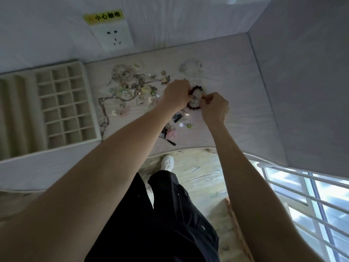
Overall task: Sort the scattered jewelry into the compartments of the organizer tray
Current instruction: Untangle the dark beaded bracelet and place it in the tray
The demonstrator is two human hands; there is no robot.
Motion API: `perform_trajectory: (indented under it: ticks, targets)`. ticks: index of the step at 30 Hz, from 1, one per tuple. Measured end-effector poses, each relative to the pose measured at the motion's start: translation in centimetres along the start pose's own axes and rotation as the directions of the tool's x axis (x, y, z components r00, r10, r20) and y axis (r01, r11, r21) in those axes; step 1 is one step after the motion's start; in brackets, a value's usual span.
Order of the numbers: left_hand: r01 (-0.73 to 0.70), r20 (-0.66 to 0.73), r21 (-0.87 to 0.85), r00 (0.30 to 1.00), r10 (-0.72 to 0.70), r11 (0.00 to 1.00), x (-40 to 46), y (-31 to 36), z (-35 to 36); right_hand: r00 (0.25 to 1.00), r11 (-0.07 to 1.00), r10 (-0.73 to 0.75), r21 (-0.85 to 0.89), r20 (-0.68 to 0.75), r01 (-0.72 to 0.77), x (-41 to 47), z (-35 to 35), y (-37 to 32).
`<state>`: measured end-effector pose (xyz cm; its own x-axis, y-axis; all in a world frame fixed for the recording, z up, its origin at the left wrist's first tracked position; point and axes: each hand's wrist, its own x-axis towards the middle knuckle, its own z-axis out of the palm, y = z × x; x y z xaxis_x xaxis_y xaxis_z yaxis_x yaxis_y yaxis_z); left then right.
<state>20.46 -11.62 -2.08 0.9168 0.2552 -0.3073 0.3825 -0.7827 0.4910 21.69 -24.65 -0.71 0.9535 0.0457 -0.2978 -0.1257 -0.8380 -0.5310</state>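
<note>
A dark red beaded bracelet [194, 99] hangs between my two hands above the table. My left hand [176, 94] pinches its left side and my right hand [214, 106] pinches its right side, with a small sparkly piece [194, 100] caught in the middle. The beige organizer tray [62, 103], with a grid of small square compartments and long slots on its left, lies at the table's left. A heap of scattered jewelry [134, 87] lies between the tray and my hands. A long chain necklace [104, 114] trails beside the tray.
A clear bracelet [190, 66] lies at the back of the table. Dark tasselled pieces and a pink charm [170, 133] sit near the front edge. A wall socket [111, 36] is behind. A window with bars [302, 201] is at lower right.
</note>
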Motion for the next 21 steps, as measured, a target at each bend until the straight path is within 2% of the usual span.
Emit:
perform_trajectory:
  ticks: [4,7,11,13,17,21]
  targets:
    - [0.076,0.024,-0.263,0.997,-0.073,0.962,-0.8,0.0,-1.4,0.996,0.972,-0.076,0.218,-0.042,0.084,-1.3,-2.0,-2.1]
    - [0.028,-0.048,-0.454,0.997,-0.055,0.891,-3.7,-0.6,-4.4,0.982,0.936,-0.179,0.295,-0.064,0.190,-2.7,-3.7,-4.4]
    - [0.098,-0.022,-0.743,0.985,-0.170,0.662,-9.3,-4.0,-7.7,0.956,0.901,-0.293,0.338,0.007,0.273,-5.1,-3.7,-7.4]
    - [0.133,0.007,-0.797,0.978,-0.210,0.590,-11.7,-6.4,-8.7,0.945,0.900,-0.322,0.330,0.061,0.286,-6.0,-2.0,-8.7]
    - [0.200,0.020,-0.888,0.916,-0.400,0.414,-14.5,-11.2,-9.7,0.900,0.905,-0.372,0.306,0.226,0.297,-7.4,3.5,-11.4]
    - [0.189,0.000,-0.916,0.882,-0.472,0.353,-15.7,-14.5,-11.3,0.827,0.914,-0.401,0.227,0.393,0.335,-8.5,8.0,-14.2]
